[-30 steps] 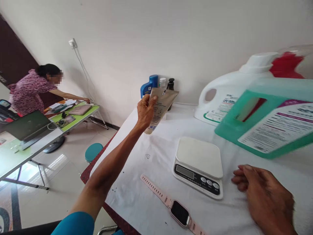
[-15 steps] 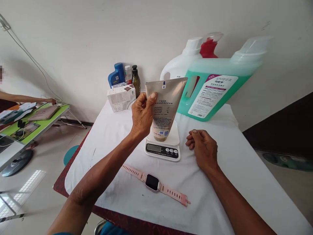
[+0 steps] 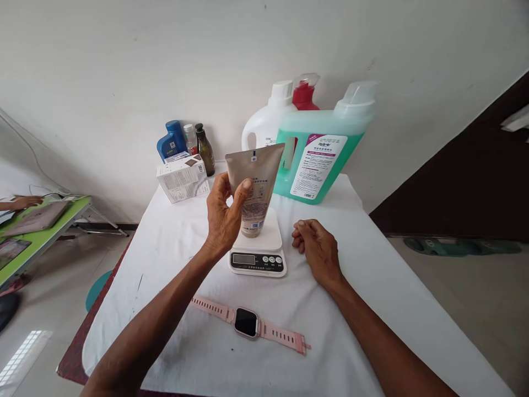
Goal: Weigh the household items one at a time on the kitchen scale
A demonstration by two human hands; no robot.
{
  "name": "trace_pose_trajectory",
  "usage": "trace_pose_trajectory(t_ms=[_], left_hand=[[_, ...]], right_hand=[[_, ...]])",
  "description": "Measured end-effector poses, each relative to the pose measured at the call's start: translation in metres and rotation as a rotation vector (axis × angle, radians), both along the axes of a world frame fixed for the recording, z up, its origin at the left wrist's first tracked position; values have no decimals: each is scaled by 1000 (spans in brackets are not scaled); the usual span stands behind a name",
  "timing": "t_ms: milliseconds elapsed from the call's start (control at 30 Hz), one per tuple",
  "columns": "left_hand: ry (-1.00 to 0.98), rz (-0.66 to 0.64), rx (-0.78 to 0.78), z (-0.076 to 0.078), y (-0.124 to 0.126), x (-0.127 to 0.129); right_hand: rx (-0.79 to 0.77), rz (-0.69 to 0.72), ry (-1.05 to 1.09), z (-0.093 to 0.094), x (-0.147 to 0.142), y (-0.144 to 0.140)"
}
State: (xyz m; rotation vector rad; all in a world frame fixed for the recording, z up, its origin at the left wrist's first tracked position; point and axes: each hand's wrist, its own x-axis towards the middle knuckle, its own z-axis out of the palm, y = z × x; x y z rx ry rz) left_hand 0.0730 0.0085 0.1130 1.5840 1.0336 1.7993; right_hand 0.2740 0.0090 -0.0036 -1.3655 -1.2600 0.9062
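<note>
**Tube held upright over the scale**

Far off at nine o'clock stands a green side table (image 3: pixel 49 220), where another person's hand (image 3: pixel 22 202) rests by a flat pinkish case (image 3: pixel 37 216). On the white-covered desk (image 3: pixel 372 264), at about eleven o'clock, a white carton (image 3: pixel 182 178) lies printed with small text too fine to read; behind it stand a blue bottle (image 3: pixel 170 140), a small clear bottle (image 3: pixel 190 138) and a dark bottle (image 3: pixel 205 149).

The left hand (image 3: pixel 223 212) is closed around a beige tube (image 3: pixel 255 184), thumb on its face, holding it cap-down on or just over the white kitchen scale (image 3: pixel 259 251). The tube's back carries print and a blue code patch, unreadable. A pink watch (image 3: pixel 247 322) lies at six o'clock.

The right hand (image 3: pixel 316 248) rests loosely curled on the cloth, holding nothing, just beside the scale.

At one o'clock stand a white jug (image 3: pixel 264 124), a red-capped bottle (image 3: pixel 303 94), and a translucent jug (image 3: pixel 320 157) nearly full of green liquid, its label illegible.
</note>
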Motion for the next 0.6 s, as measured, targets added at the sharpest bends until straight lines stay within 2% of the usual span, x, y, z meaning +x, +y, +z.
trace_pose_trajectory(t_ms=[100,167,233,333,400,467,600], left_hand=[[108,37,-8,-5,-5,-17],[116,67,-61,-15,-5,-33],[103,75,-171,-34,-1,-53],[108,55,-362,-70,7,-82],[153,50,-434,-92,11,-97],[194,55,-466,-107,13,-105],[240,48,-490,-115,13,-107]], right_hand=[[-2,7,-7,0,0,0],[-4,6,-13,-1,1,1],[-5,1,-17,-2,2,2],[-8,-2,-19,-3,2,3],[-11,-3,-20,-2,1,3],[-14,-6,-26,-1,1,3],[-11,-10,-50,1,0,2]])
